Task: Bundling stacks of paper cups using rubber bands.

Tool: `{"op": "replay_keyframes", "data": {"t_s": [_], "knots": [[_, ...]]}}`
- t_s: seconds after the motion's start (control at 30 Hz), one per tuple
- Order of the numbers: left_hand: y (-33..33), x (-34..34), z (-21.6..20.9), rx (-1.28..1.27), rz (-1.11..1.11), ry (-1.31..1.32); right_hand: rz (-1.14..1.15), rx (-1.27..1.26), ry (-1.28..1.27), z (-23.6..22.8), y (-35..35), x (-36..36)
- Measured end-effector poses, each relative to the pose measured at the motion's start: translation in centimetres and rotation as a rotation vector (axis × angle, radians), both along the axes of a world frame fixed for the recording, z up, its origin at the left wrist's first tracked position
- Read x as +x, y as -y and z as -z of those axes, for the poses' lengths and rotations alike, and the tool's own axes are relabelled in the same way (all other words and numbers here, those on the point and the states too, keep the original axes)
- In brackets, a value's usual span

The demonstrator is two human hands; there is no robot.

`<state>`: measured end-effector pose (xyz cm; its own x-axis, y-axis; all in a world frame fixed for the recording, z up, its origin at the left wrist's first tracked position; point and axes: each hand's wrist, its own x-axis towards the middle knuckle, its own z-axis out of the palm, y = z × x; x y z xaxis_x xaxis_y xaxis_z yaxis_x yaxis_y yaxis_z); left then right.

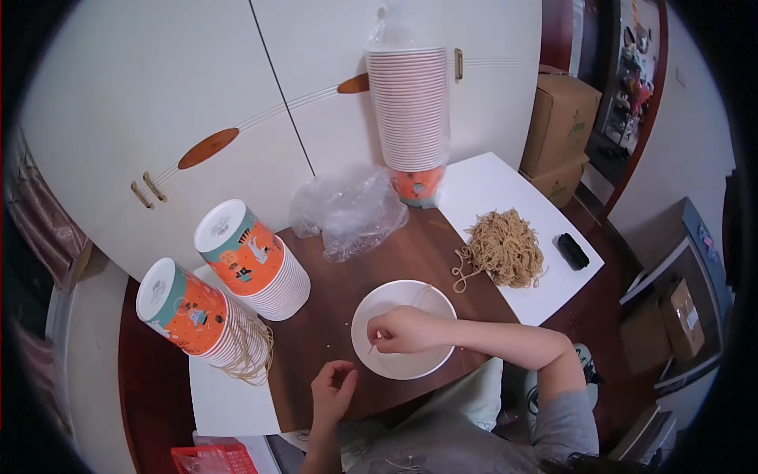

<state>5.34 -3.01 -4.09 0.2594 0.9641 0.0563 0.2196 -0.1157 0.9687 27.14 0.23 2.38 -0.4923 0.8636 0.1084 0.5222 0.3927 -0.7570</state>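
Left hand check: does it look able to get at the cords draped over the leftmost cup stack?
Probably yes: the left hand looks empty, and only brown tabletop shows between it and the cords.

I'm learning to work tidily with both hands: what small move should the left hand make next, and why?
I'd probably bring the left hand to the near side of the white bowl to steady it: the right hand is at the bowl's opening, while the left seems empty, close by but not touching the bowl.
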Motion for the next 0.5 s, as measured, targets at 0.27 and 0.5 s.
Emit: {"op": "replay_keyframes", "data": {"t_s": [0.27, 0.5], "knots": [[0.9, 2.0, 0.6, -0.096, -0.044, 0.281, -0.028, -0.036, 0.137, 0.4, 0.0, -0.6], [1.2, 2.5, 0.7, 0.071, -0.107, 0.196, -0.025, -0.06, 0.141, 0.8, 0.0, -0.9]]}}
